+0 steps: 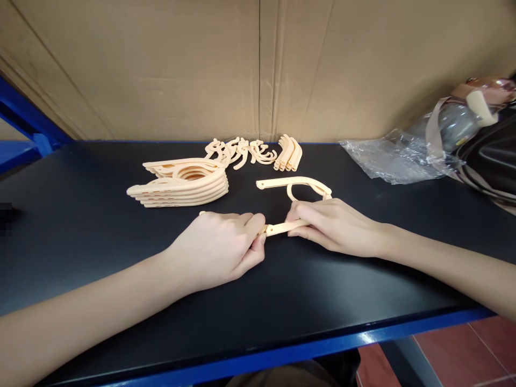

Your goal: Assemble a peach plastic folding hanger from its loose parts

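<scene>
Both hands are over the middle of the black table. My right hand [328,226] pinches a cream plastic folding hanger [300,181]; one curved arm juts out beyond the fingers, and a straight end points towards my left hand. My left hand [220,244] is closed around another cream hanger arm, mostly hidden by the palm, with a small tip showing past the knuckles. Between the fingertips of both hands the straight end with a small hole meets the piece in my left hand. Whether the two are joined I cannot tell.
A stack of cream folded hangers [181,191] lies at the left. Behind are loose cream hooks [237,150] and a bundle of curved hanger arms [288,153]. Clear plastic bag [387,156] and a dark bag [489,156] lie at the right. Cardboard [181,70] stands behind the table.
</scene>
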Tool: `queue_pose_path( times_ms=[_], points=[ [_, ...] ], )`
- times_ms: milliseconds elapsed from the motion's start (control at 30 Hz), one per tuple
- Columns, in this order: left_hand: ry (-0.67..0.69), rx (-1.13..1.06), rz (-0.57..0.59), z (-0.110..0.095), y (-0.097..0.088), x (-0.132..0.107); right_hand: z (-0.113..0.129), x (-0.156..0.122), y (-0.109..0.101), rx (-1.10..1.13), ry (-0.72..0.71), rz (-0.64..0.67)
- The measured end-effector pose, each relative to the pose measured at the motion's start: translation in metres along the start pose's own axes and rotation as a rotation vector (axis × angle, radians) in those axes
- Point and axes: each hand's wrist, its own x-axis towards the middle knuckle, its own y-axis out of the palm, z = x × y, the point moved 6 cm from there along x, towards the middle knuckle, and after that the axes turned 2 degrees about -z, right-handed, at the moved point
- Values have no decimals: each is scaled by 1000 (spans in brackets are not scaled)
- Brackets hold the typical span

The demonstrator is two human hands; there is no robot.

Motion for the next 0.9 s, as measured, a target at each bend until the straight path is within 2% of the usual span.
queue_pose_path(
  times_ms=[900],
  points=[
    [39, -116, 34, 3, 3, 0, 1, 0, -4, 12, -36, -50]
  ],
)
